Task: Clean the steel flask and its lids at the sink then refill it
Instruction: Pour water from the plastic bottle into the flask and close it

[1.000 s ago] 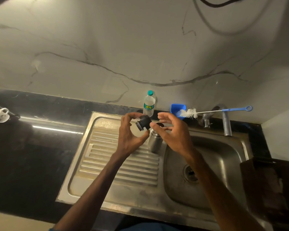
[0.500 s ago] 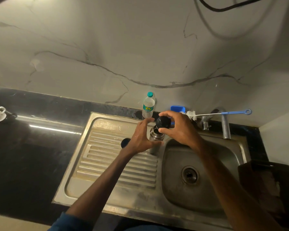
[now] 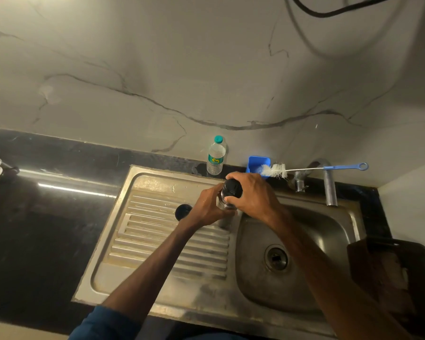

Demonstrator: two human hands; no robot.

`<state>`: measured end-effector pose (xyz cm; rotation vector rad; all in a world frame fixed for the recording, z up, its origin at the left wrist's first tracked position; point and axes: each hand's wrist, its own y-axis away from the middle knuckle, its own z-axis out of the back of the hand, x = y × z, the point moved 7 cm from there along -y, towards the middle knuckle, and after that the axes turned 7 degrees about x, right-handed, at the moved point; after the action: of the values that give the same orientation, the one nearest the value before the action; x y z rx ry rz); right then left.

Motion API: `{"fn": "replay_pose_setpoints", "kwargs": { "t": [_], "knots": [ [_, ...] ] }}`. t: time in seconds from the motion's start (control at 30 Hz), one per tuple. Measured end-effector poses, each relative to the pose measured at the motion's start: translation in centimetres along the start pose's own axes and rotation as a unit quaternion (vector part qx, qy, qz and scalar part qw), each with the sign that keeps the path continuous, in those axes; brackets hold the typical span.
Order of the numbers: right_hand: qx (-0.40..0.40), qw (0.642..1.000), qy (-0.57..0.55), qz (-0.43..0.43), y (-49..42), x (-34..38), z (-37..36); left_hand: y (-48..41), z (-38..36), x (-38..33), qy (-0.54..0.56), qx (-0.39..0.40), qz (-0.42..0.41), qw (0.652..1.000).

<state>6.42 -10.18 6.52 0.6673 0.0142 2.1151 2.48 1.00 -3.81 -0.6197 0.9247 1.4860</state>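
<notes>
Left hand (image 3: 207, 207) wraps the steel flask (image 3: 222, 204) on the drainboard; right hand (image 3: 253, 192) fingers pinch the black lid (image 3: 233, 188) on top

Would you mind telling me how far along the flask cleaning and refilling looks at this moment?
Probably near the end, though whether washing and refilling happened cannot be confirmed. In hand: the left hand steadies the steel flask on the drainboard while the right hand fits the black inner lid on its mouth. Left: the dark outer cap lies apart on the drainboard.
</notes>
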Motion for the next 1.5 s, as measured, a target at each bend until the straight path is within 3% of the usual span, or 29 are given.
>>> {"fn": "replay_pose_setpoints", "kwargs": {
  "t": [0.2, 0.4, 0.57, 0.73, 0.87, 0.93, 1.03, 1.17, 1.27, 1.4, 1.5],
  "knots": [
    [-0.009, 0.999, 0.027, -0.045, 0.2, -0.3, -1.5, 0.0, 0.0, 0.1, -0.011, -0.003, -0.012, 1.000],
    [0.067, 0.996, 0.046, 0.025, -0.5, 0.7, -1.7, -0.1, -0.1, 0.2, -0.010, -0.003, -0.033, 0.999],
    [0.010, 0.989, 0.144, -0.035, -0.9, 0.2, -0.9, -0.3, -0.1, 0.4, -0.004, -0.003, -0.023, 1.000],
    [0.045, 0.992, 0.107, 0.045, -1.0, 0.7, -1.4, -0.4, -0.2, 0.5, -0.007, -0.004, -0.038, 0.999],
    [-0.023, 0.982, 0.179, -0.056, -1.0, 0.1, -0.4, -0.4, -0.3, 0.5, 0.002, -0.002, -0.028, 1.000],
    [-0.037, 0.987, 0.151, -0.042, -0.9, 0.1, -0.2, -0.4, -0.3, 0.6, 0.002, 0.002, -0.027, 1.000],
    [0.032, 0.988, 0.148, 0.040, -0.8, 0.9, -1.6, -0.4, -0.1, 0.7, -0.006, -0.008, -0.036, 0.999],
    [-0.015, 0.987, 0.155, -0.031, -1.1, 0.2, -0.3, -0.5, -0.3, 0.6, -0.003, 0.000, -0.030, 1.000],
    [0.032, 0.990, 0.136, 0.035, -1.2, 0.3, -1.2, -0.4, -0.3, 0.6, -0.008, -0.003, -0.033, 0.999],
    [-0.009, 0.991, 0.133, -0.004, -1.3, 0.0, -0.3, -0.5, -0.3, 0.8, -0.009, 0.000, -0.027, 1.000],
    [0.042, 0.993, 0.105, 0.036, -1.4, 0.4, -1.1, -0.4, -0.2, 0.7, -0.005, -0.002, -0.039, 0.999]
  ]
}}
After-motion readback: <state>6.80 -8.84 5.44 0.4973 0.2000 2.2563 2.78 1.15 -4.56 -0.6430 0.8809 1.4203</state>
